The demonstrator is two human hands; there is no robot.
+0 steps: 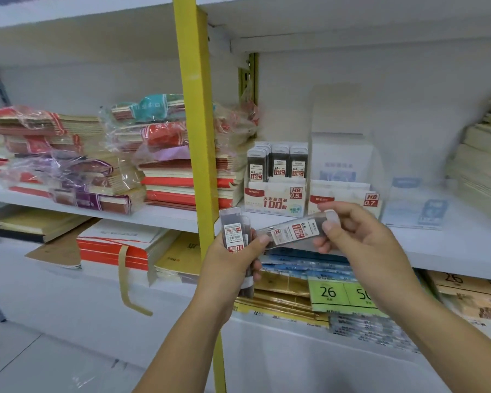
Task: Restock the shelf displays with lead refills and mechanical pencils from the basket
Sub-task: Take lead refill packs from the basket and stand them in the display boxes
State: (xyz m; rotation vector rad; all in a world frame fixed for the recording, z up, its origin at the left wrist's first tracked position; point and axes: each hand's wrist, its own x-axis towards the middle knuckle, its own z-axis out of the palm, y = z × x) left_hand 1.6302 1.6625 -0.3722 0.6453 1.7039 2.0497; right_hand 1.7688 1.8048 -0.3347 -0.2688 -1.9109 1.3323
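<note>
My left hand [233, 265] grips a small bunch of clear lead refill cases [234, 234] with red and white labels, held upright below the shelf edge. My right hand [360, 236] pinches one more lead refill case [295, 229], lying nearly flat and pointing toward the left hand. Just behind them on the middle shelf stands the HB 0.5 display box [275, 198], with three rows of refill cases upright in it. Beside it on the right is the HB 0.7 display box [343, 198], which shows no cases. The basket is out of view.
A yellow upright post [196, 137] runs down just left of my hands. Wrapped notebook stacks [97, 165] fill the shelf on the left. A pale blue display box [417, 205] stands right of the 0.7 box. Paper packs and green price tags [340, 293] lie on the shelf below.
</note>
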